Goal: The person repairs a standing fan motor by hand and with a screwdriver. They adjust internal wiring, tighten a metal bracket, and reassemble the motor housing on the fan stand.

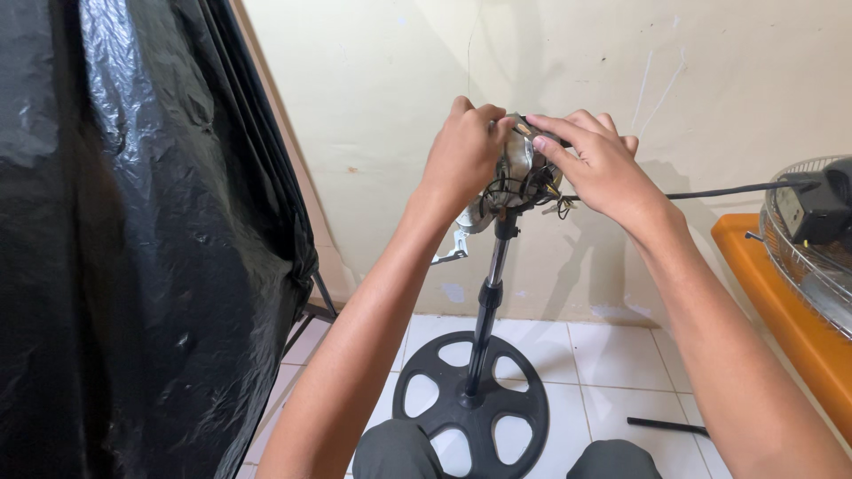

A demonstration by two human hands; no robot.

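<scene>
A bare metal fan motor (517,168) with loose wires sits on top of a black-and-chrome stand pole (491,293). The pole rises from a round black base (470,410) on the white tiled floor. My left hand (461,155) grips the motor's left side, fingers curled over its top. My right hand (595,164) holds the motor's right side, with fingertips on a small part at the top. A black cable (710,191) runs from the motor off to the right.
Black plastic sheeting (133,239) hangs along the left. An orange surface (781,310) at right carries a wire fan guard (812,257) and a black part. A thin black rod (667,426) lies on the floor. A cream wall is behind.
</scene>
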